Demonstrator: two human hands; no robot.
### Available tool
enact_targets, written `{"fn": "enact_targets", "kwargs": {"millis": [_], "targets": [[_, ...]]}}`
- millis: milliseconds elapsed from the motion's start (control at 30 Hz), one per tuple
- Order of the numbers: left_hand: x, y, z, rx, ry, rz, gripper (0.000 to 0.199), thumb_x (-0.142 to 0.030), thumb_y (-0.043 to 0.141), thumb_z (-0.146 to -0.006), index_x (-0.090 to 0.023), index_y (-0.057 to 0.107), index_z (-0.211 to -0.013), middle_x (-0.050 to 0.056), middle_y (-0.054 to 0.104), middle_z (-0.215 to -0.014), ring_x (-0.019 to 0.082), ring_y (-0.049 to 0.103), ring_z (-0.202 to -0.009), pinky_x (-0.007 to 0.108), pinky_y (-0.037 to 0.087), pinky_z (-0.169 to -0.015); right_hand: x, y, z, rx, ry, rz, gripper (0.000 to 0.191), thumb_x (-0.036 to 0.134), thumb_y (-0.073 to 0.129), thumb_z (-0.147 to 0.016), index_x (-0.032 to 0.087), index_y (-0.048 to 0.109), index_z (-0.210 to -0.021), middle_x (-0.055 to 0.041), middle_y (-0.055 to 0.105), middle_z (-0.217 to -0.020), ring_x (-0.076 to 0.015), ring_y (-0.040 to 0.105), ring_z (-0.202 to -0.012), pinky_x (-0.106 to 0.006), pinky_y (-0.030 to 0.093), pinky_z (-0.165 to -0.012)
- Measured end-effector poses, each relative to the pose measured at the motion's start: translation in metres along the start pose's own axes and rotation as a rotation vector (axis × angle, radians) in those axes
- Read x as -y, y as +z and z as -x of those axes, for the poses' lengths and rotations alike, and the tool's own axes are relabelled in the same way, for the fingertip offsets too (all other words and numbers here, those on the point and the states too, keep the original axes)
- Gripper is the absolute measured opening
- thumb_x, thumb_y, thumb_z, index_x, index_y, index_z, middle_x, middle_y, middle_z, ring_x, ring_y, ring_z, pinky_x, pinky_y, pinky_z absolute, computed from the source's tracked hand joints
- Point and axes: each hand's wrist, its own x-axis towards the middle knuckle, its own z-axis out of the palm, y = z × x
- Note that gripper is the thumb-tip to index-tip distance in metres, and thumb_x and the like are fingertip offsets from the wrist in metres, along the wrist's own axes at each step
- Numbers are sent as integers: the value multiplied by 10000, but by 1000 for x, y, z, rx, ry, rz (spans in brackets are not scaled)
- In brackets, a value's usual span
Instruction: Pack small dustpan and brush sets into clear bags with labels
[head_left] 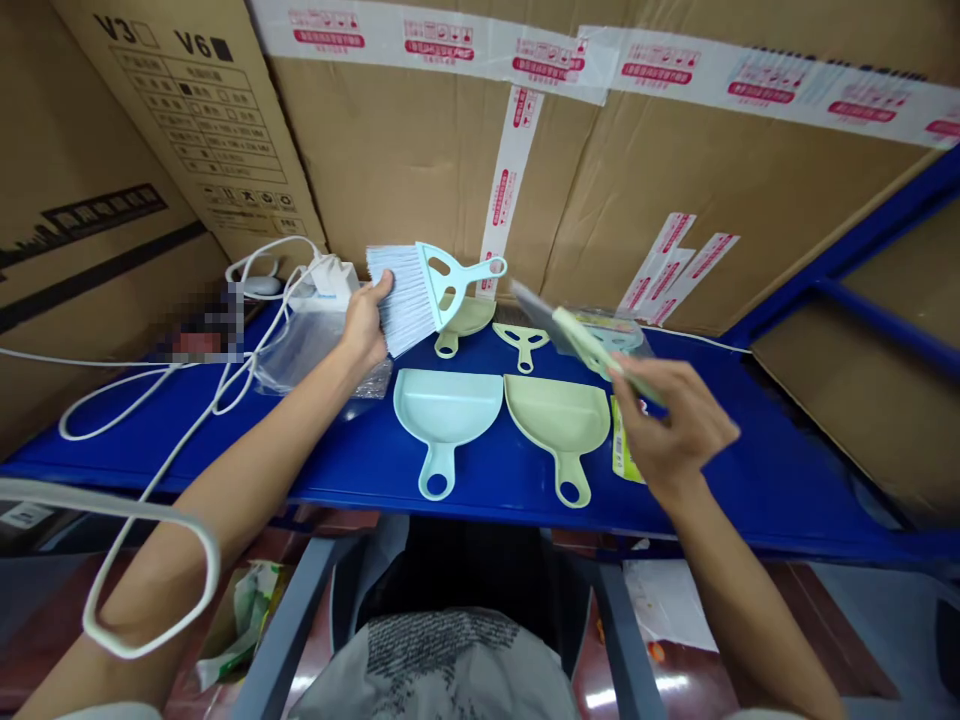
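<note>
My left hand (366,322) grips a light blue hand brush (442,285) by its bristles, the handle pointing right. In my right hand (675,420) is a green hand brush (581,335), held by its handle and tilted, its bristles up to the left and slightly blurred. Below them, side by side on the blue table, lie a light blue dustpan (448,405) and a green dustpan (559,412), handles toward me. Farther back are another green dustpan (472,318), partly hidden by the blue brush, and a green brush (523,345) whose bristles I cannot make out.
A clear-wrapped light blue item (622,330) lies behind my right hand, and a yellow-green packet (624,440) beside it. White cables (172,370), a white power adapter (330,280) and plastic bags (307,350) crowd the left. Cardboard (420,150) walls the back.
</note>
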Motion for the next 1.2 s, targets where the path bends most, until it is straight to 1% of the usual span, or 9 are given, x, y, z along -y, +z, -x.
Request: {"fn": "enact_targets", "kwargs": {"millis": [133, 267, 367, 500, 667, 767, 900, 1067, 1200], "targets": [[0, 1, 0, 31, 10, 5, 292, -417, 826, -924, -190, 742, -1088, 91, 851, -1040, 328, 799, -1150, 496, 633, -1103, 13, -18, 43, 241, -165, 44, 436, 6, 772, -920, 235, 732, -1289, -51, 866, -990, -233, 805, -855, -344, 654, -798], [-2, 4, 4, 47, -4, -29, 349, -452, 846, -900, -186, 747, -1103, 114, 848, -1048, 350, 797, -1149, 515, 644, -1077, 18, -27, 58, 459, -139, -3, 466, 65, 697, -983, 300, 724, -1384, -64, 860, -1119, -325, 806, -1112, -480, 648, -949], [-2, 5, 6, 53, 0, -44, 378, -469, 857, -887, -180, 748, -1105, 135, 842, -1073, 372, 788, -1168, 526, 648, -1063, 22, -35, 59, 563, -89, -86, 416, 172, 714, -1012, 298, 722, -1409, -75, 842, -1211, -339, 768, -1244, -505, 639, -1034], [-2, 6, 7, 52, 4, -55, 384, -457, 863, -879, -178, 756, -1121, 133, 843, -1078, 369, 783, -1181, 513, 647, -1059, 25, -43, 63, 677, -142, -138, 443, 382, 679, -1063, 225, 674, -1477, -141, 780, -1367, -346, 746, -1284, -527, 606, -1121], [-2, 8, 11, 52, 9, -68, 392, -483, 866, -872, -192, 762, -1114, 121, 846, -1080, 369, 783, -1173, 514, 655, -1039, 27, -47, 67, 757, -167, -181, 714, 690, 627, -1012, 192, 628, -1524, -206, 721, -1448, -415, 720, -1282, -613, 636, -1020], [-4, 9, 12, 50, 16, -76, 400, -487, 865, -869, -192, 757, -1116, 122, 843, -1079, 368, 783, -1174, 517, 653, -1045, 30, -46, 72, 770, -173, -159, 685, 487, 742, -1002, 190, 563, -1594, -203, 707, -1473, -431, 648, -1400, -652, 610, -1086], [-3, 10, 12, 45, 16, -65, 367, -478, 861, -867, -186, 751, -1060, 128, 843, -1077, 372, 781, -1175, 511, 659, -1033, 32, -42, 81, 742, -220, -129, 749, 24, 562, -987, 147, 397, -1708, -205, 684, -1507, -366, 622, -1457, -569, 610, -1155], [-1, 11, 12, 33, 19, -78, 347, -472, 875, -847, -183, 740, -985, 131, 840, -1042, 380, 774, -1194, 505, 657, -1035, 32, -44, 86, 704, -259, -147, 855, -45, 495, -990, 168, 222, -1772, -192, 712, -1466, -334, 633, -1434, -510, 613, -1162], [1, 11, 13, 30, 24, -81, 341, -474, 879, -844, -185, 730, -946, 122, 839, -1019, 377, 774, -1195, 503, 651, -1048, 32, -44, 86, 677, -249, -190, 821, -45, 494, -1019, 168, 234, -1767, -199, 701, -1474, -339, 607, -1447, -519, 612, -1158]]}}
